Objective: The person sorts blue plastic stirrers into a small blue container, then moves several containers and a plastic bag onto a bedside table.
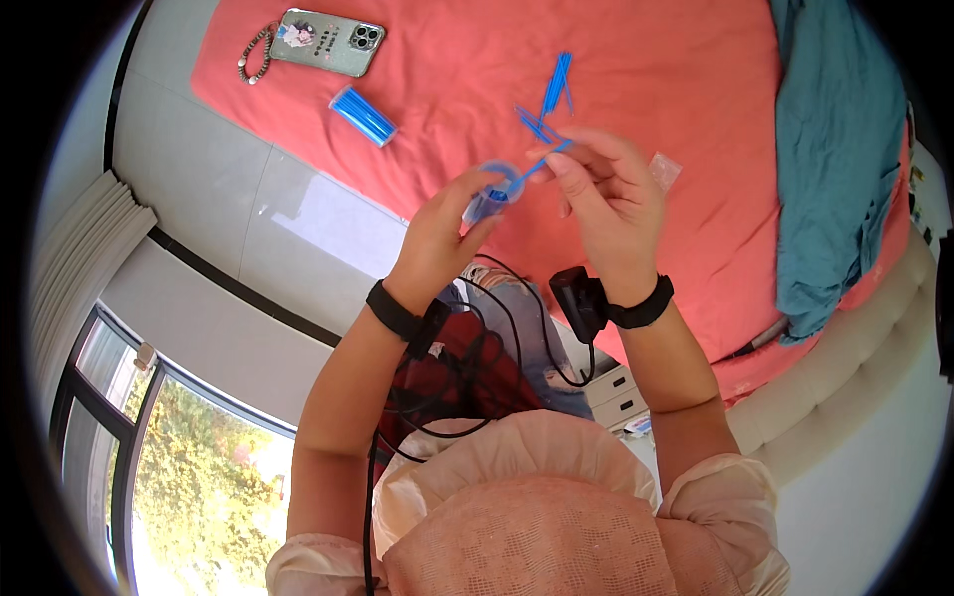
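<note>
My left hand [446,223] grips a small clear plastic cup [477,211] with blue sticks standing inside it. The cup's round mouth tilts up towards my right hand [617,195]. Thumb and fingertips of that hand pinch a thin blue plastic stick [542,163], whose lower end is at the cup's mouth. Whether more than one stick is in the pinch, I cannot tell. A few loose blue sticks [531,124] lie just beyond the right fingertips. Farther off, a small bundle of blue sticks [554,83] rests on the coral bedsheet [693,97].
A second clear cup full of blue sticks [363,116] lies on its side at left. Beyond it are a phone in a glittery case [328,42] and a bead strap [258,56]. A clear plastic scrap [665,171] lies at right. Black cables [514,316] hang from my wrist devices.
</note>
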Action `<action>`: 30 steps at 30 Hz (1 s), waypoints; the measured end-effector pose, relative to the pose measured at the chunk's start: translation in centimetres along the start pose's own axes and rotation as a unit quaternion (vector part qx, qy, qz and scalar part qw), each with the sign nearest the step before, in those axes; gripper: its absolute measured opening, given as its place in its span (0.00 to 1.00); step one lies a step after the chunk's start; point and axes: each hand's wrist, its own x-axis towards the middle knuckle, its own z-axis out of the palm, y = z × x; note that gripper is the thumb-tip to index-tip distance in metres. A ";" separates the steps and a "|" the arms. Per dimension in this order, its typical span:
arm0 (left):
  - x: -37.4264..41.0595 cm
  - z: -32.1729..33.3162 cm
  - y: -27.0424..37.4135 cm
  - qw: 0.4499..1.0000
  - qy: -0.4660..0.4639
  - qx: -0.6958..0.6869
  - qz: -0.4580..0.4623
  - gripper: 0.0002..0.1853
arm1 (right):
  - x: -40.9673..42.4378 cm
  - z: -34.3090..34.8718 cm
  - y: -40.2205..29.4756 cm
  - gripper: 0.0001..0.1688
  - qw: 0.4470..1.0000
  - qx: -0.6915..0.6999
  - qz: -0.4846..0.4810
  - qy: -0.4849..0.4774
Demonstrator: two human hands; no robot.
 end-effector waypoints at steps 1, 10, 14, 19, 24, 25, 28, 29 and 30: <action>-0.1 0.0 0.0 1.000 -0.002 0.001 0.000 0.25 | -0.1 0.2 0.2 0.13 1.000 -0.008 0.005 0.002; -1.2 0.4 -1.0 1.000 0.000 -0.004 -0.030 0.25 | -0.1 -0.5 1.6 0.06 0.985 -0.157 -0.065 0.026; -0.9 0.4 -1.3 1.000 0.003 -0.006 -0.020 0.25 | 0.0 -0.8 1.5 0.06 0.978 -0.180 -0.100 0.018; -0.6 0.4 -1.1 1.000 0.001 -0.003 -0.010 0.25 | -0.1 -0.5 1.1 0.06 0.963 -0.251 -0.097 -0.006; -0.4 0.5 -0.7 1.000 0.006 -0.011 -0.003 0.25 | -0.2 -0.6 4.6 0.05 0.904 -0.368 -0.202 -0.078; -0.4 0.5 -0.8 1.000 0.007 -0.012 -0.007 0.25 | -0.2 -0.6 4.9 0.06 0.901 -0.373 -0.207 -0.083; -0.6 0.3 -1.3 0.999 0.007 -0.021 -0.024 0.25 | -0.2 -0.7 5.3 0.08 0.901 -0.375 -0.201 -0.090; -0.8 0.2 -1.5 0.999 0.006 -0.027 -0.033 0.25 | -0.2 -1.1 5.7 0.08 0.907 -0.367 -0.185 -0.087; -0.9 0.2 -1.6 0.999 0.005 -0.034 -0.041 0.26 | -0.1 -1.7 6.2 0.08 0.914 -0.359 -0.169 -0.084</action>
